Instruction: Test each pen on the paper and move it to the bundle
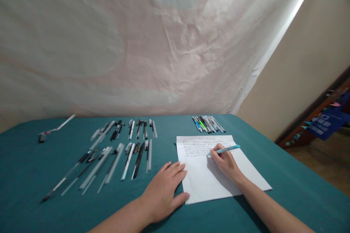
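A light blue pen (230, 149) is gripped in my right hand (224, 161), its tip down on a sheet of white paper (218, 185). Several lines of dark handwriting (202, 146) fill the upper part of that sheet, and the tip is at the end of the lowest line. My left hand (165, 191) lies flat at the paper's left edge, fingers spread, with the fingertips and thumb touching the sheet. Nothing is held in it. The lower part of the sheet is blank, partly covered by my right forearm.
On the green tablecloth (169, 222), two rows of pen parts lie to the left, among them a white pen barrel (128, 162) and a black one (139, 161). Several pens (209, 124) lie side by side behind the paper. A hanging cloth (136, 43) backs the table.
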{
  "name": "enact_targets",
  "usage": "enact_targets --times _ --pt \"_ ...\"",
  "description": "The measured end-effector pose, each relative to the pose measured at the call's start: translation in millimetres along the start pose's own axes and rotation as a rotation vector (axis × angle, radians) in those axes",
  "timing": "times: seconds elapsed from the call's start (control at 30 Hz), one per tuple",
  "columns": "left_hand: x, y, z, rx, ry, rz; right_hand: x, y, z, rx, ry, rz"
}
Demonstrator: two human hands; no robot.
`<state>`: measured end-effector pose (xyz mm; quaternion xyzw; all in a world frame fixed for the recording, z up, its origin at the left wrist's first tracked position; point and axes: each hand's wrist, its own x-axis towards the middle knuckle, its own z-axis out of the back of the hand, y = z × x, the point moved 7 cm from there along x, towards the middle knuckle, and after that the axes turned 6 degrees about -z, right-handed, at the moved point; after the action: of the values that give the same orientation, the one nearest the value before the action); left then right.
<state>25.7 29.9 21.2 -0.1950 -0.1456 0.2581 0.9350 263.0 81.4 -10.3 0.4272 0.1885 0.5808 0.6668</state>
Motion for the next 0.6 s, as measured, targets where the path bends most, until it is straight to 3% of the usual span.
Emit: enact_targets --times 0.6 --pt "0.5 0.5 0.5 -0.023 -0.002 -0.004 0.2 1.7 4.3 0.005 -0.037 -0.016"
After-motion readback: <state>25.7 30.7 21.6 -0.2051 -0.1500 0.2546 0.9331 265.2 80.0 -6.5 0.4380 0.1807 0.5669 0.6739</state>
